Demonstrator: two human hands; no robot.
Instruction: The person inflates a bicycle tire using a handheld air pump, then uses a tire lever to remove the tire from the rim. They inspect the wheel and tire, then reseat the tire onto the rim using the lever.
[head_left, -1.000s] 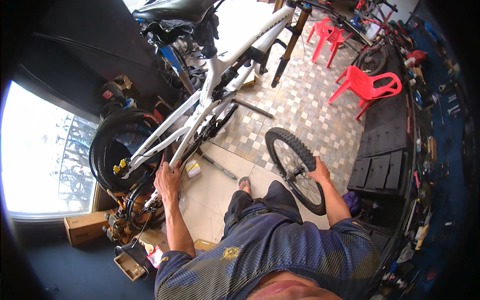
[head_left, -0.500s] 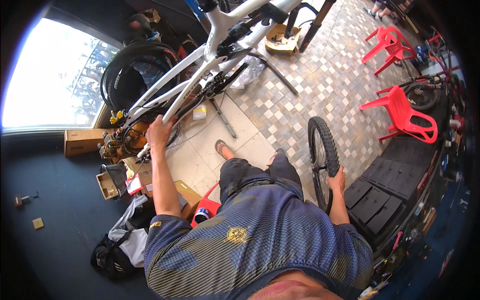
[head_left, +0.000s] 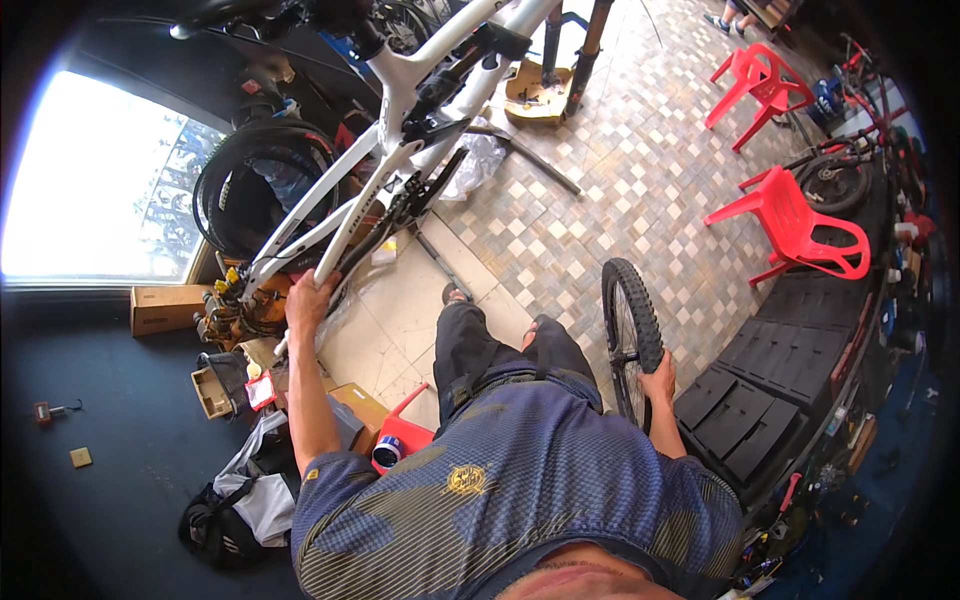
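Observation:
A white bicycle frame stands tilted at the upper left, with a dark fork and no rear wheel in its rear end. My left hand is closed around the rear stay near its lower end; part of the grip is hidden behind the hand. The crank and the chain hang beside it. Down at my right, my right hand grips the knobby tyre of a bicycle wheel, held upright beside my leg. The lower part of the wheel is hidden by my arm and shirt.
Work-stand legs and an open cardboard box lie ahead. Stacked tyres and a carton stand left. A red chair is by my left hip; another red chair and black cases are right.
The view has shifted slightly. My legs have moved, and my left foot is now mostly covered by the trouser leg. The wheel sits slightly lower and further left; both hands keep their hold.

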